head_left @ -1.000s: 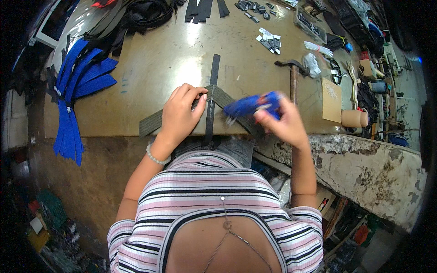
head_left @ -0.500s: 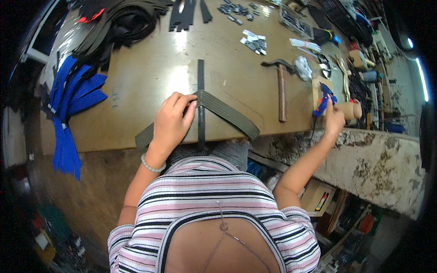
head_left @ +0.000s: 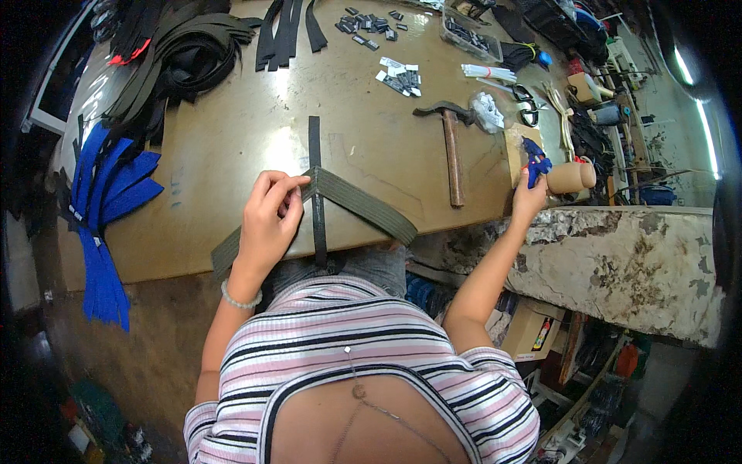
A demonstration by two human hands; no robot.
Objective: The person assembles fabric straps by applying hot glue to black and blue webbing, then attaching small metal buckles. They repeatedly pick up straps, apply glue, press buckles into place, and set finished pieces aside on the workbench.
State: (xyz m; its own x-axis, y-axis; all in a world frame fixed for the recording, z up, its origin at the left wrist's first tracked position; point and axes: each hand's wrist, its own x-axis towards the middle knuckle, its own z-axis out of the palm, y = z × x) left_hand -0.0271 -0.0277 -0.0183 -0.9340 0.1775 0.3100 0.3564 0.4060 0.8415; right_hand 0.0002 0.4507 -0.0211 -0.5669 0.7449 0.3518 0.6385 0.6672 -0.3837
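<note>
My left hand (head_left: 270,213) pinches the bent olive webbing strap (head_left: 367,205) near its peak, where it crosses a narrow black strip (head_left: 314,139). The strap slopes down to both sides of the strip; its left part passes beneath my hand. The strip runs up the table from its front edge. At the right, my right hand (head_left: 529,199) has its fingers round the handle of a blue glue gun (head_left: 535,158), which is at a piece of brown board (head_left: 513,147). Part of the grip is hidden.
A hammer (head_left: 454,158) lies between my hands, beside a crumpled clear bag (head_left: 488,112). A cardboard roll (head_left: 568,179) stands by the glue gun. Blue straps (head_left: 100,216) hang over the left edge. Small black-and-white pieces (head_left: 400,77) and coiled dark webbing (head_left: 205,58) lie farther back.
My right hand has shifted from touching the glue gun to wrapping its handle. My left fingers remain at the strap's peak. The whole view has shifted slightly.
</note>
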